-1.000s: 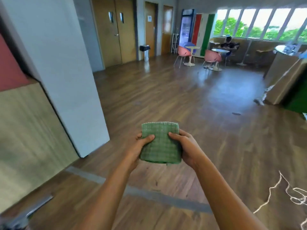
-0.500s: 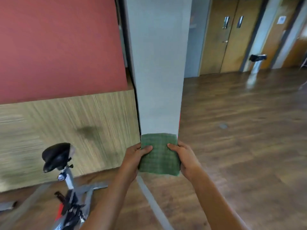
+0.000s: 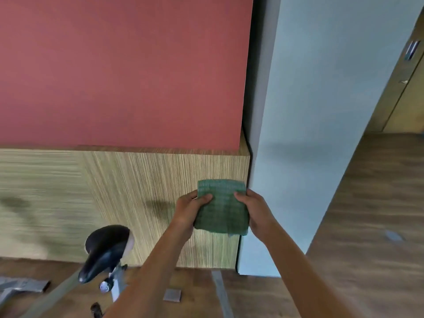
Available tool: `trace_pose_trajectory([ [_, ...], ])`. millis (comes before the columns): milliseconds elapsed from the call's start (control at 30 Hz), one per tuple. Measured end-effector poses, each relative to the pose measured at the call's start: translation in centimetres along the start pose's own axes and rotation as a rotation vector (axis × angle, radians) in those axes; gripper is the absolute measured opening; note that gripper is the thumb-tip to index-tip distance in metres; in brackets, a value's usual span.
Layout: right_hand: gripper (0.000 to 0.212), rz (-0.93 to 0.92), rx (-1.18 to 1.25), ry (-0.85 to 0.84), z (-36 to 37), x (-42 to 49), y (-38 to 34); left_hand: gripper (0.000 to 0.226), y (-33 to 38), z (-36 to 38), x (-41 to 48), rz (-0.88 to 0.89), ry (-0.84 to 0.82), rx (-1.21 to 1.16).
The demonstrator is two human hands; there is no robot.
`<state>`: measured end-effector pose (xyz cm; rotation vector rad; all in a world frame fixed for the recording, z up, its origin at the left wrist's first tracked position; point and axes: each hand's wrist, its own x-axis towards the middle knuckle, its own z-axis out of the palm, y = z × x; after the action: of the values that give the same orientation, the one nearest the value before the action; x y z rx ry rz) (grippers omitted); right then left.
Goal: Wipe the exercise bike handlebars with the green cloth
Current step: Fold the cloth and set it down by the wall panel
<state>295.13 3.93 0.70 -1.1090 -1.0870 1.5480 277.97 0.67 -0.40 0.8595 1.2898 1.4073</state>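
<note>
In the head view, the folded green woven cloth (image 3: 221,207) is held in the air up and to the right of the black padded bike saddle (image 3: 105,249), well apart from it. The left hand (image 3: 187,211) grasps the cloth's edge nearer the saddle and the right hand (image 3: 257,212) grasps the far edge. Each has its thumb laid over the front face and the other fingers tucked behind, so both are clenched on the fabric. Below the saddle a metal seat post (image 3: 115,283) runs down toward the brown wooden floor (image 3: 367,226). Behind the saddle stands a striped wooden wall panel (image 3: 137,191) with a red wall (image 3: 114,65) above it. Far to the saddle's right, past the cloth, is a pale grey-blue pillar (image 3: 309,111). The handlebars are out of frame, so the wiping has most likely not begun. The step in hand looks like bringing the cloth to the bike. It would go best to find the handlebars beyond the saddle's nose first. With the cloth folded as a firm pad, one hand can wrap it round the bar while the other steadies the frame.
</note>
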Motion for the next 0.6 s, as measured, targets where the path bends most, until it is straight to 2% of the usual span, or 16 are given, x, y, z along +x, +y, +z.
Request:
trace_pose_trajectory([
  [167,0.02,0.021,0.004,0.065,4.0,14.0,-0.9,0.014,1.9,-2.1,14.5,-0.021,0.036,0.046],
  [333,0.01,0.038,-0.079,0.135,6.3,25.1,-1.9,0.008,3.4,-3.1,26.5,-0.039,0.06,0.167],
  [500,0.017,0.011,-0.299,0.191,7.2,34.1,-2.0,0.004,3.0,-3.3,35.4,-0.034,0.137,0.319],
  [600,0.002,-0.028,-0.395,0.22,7.4,38.4,-1.4,0.007,2.8,-2.9,38.8,-0.018,0.171,0.395],
])
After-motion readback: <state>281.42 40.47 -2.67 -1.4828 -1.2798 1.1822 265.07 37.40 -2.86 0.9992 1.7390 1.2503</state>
